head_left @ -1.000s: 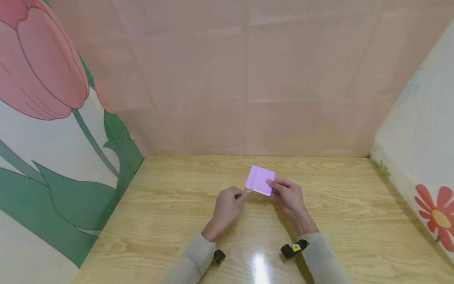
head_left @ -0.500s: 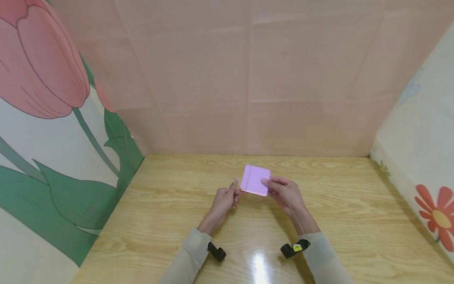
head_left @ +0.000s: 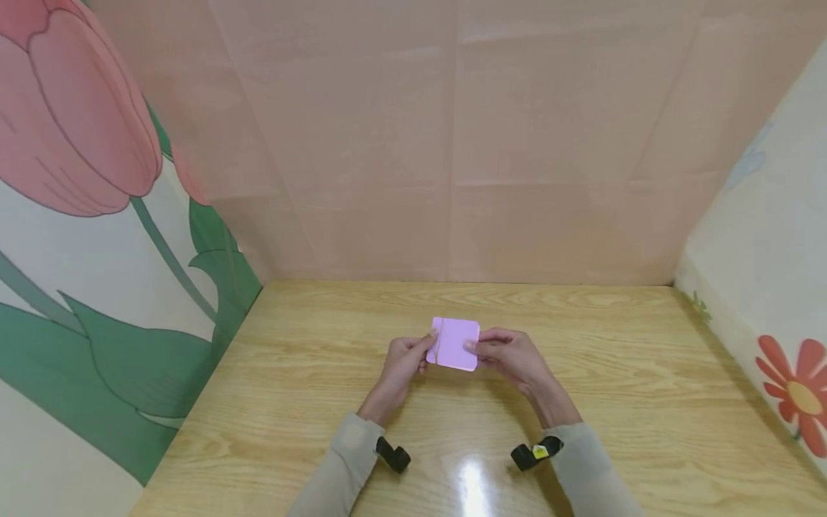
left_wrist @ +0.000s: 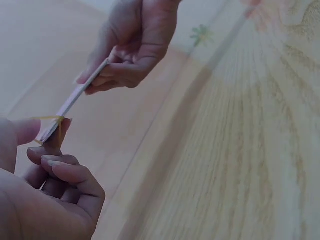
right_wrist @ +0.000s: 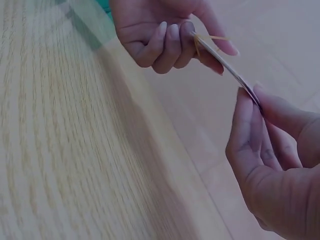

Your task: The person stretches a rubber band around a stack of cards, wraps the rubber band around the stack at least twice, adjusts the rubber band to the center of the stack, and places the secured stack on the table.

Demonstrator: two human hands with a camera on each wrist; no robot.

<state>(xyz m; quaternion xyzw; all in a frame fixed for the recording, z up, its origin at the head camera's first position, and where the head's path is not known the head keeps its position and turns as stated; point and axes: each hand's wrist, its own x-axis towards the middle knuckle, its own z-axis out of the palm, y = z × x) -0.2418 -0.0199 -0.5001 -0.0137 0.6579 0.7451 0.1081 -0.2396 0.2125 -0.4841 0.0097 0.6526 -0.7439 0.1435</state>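
Observation:
A thin purple square pad [head_left: 457,345], like a small stack of note paper, is held up level between both hands in the head view. My right hand [head_left: 518,361] pinches its right edge, thumb on top and fingers beneath. At the opposite edge is my left hand [head_left: 400,368]. A thin yellowish rubber band [left_wrist: 60,131] runs around the pad near that edge. In the left wrist view, the band stretches out to the left thumb [left_wrist: 27,131], which stands off the pad's face. Left fingers [right_wrist: 172,47] curl behind the edge in the right wrist view.
Below the hands is a wood-grain table [head_left: 310,431]. A pinkish sheet [head_left: 452,143] hangs along its back edge. Flower-printed panels [head_left: 775,287] flank both sides. A black wrist camera [head_left: 393,456] sits at the left cuff, another at the right.
The pad has moved left and nearer the body, turning squarer to the view. The left thumb has come from below the pad's corner up over its left edge.

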